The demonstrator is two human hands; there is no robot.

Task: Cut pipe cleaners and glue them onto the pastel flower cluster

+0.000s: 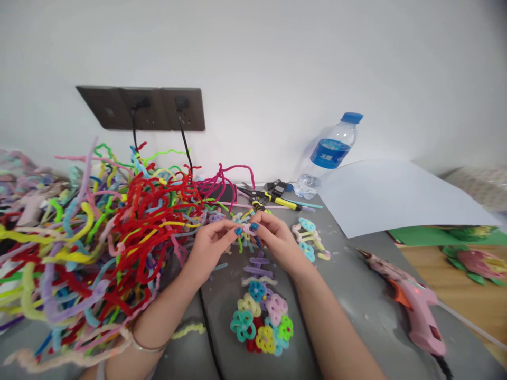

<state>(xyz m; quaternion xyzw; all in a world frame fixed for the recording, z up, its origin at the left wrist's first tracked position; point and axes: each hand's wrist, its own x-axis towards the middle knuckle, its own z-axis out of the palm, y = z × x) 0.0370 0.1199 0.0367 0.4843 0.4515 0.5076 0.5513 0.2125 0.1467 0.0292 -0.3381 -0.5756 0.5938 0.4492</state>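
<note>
Between the fingertips of my left hand [216, 244] and my right hand [277, 240] is a small pink pipe cleaner piece [249, 228], bent into loops. Both hands pinch it, thumbs and forefingers meeting at the middle of the desk. Short pipe cleaner bits lie just under and behind the fingers. Nearer to me, between my forearms, sits a cluster of pipe cleaner flowers [265, 338] in teal, yellow, pink, green and blue. Purple pipe cleaner strips [258, 265] lie just beyond it. Right of my right hand rests another looped pipe cleaner piece [309, 237] in light blue, cream and pink.
A large tangled heap of pipe cleaners [138, 232] covers the left side. Yellow-handled pliers [277, 199] lie behind my hands. A water bottle [330, 153] leans against the wall beside white paper [396, 195]. A pink glue gun [415, 301] lies at right; a black cord [209, 332] crosses the desk.
</note>
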